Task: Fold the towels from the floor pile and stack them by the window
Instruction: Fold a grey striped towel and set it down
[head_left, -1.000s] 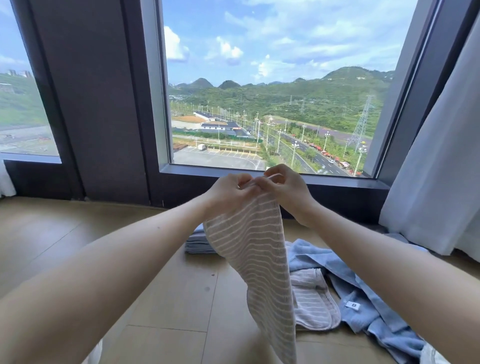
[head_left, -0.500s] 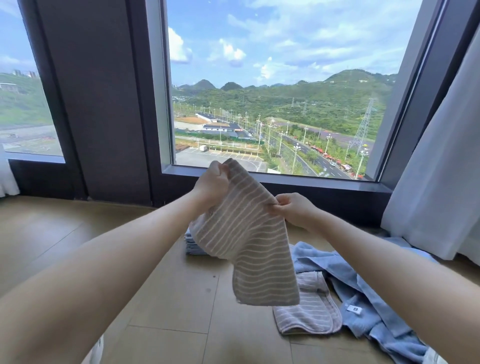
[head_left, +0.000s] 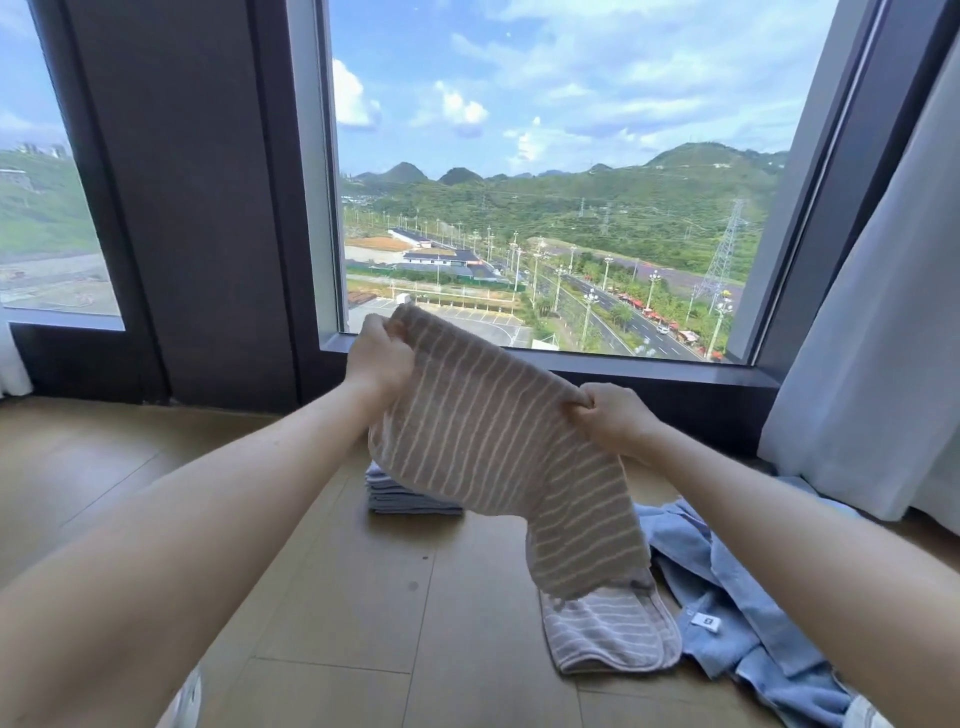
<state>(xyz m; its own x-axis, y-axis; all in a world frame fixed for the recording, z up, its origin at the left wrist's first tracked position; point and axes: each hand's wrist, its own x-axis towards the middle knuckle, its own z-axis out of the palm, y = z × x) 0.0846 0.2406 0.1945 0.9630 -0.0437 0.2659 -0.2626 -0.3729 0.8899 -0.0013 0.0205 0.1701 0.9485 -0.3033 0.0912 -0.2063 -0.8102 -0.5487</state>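
Holding brown towel with thin white stripes in mid-air, left hand pinching its upper corner, right hand pinching the edge lower down; cloth sags between the fingers, tail drooping below the right fingers. Folded stack on floor beneath; striped towel and blue towel below-right.

bare floor lying open at left, stack blocking centre, loose towels crowding right, curtain hanging beyond
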